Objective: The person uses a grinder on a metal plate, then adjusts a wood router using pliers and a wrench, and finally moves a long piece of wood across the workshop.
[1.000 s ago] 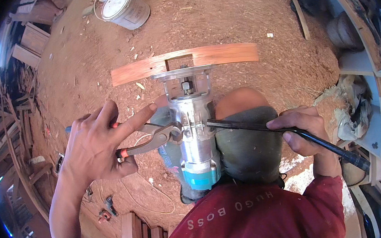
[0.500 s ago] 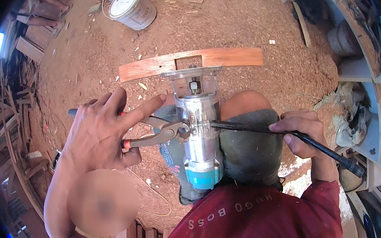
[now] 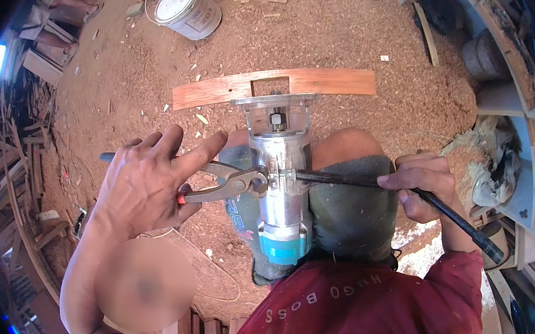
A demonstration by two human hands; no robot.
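Note:
A trim router (image 3: 282, 210) with a silver body, a teal cap and a clear base lies along my lap between my knees. A reddish wooden strip (image 3: 212, 93) with a rectangular cutout runs crosswise at its base end. My left hand (image 3: 146, 178) is wrapped round a pair of pliers (image 3: 215, 191), index finger stretched out, and the jaws touch the router's left side. With my right hand (image 3: 425, 184) I grip a long black rod-like tool (image 3: 346, 179) whose tip meets the router's right side. A collet nut (image 3: 278, 119) shows through the clear base.
Sawdust and wood chips cover the ground (image 3: 332, 38). A white bucket (image 3: 192, 19) stands at the far left. Scrap wood (image 3: 23, 171) is piled along the left, with a person's leg (image 3: 56, 49) beyond. Shelving (image 3: 518, 91) stands at the right, a plastic bag (image 3: 499, 164) near it.
The router and wooden strip have shifted slightly right in view. The outer end of the black rod has swung a little nearer and left. My left hand has turned slightly on the pliers.

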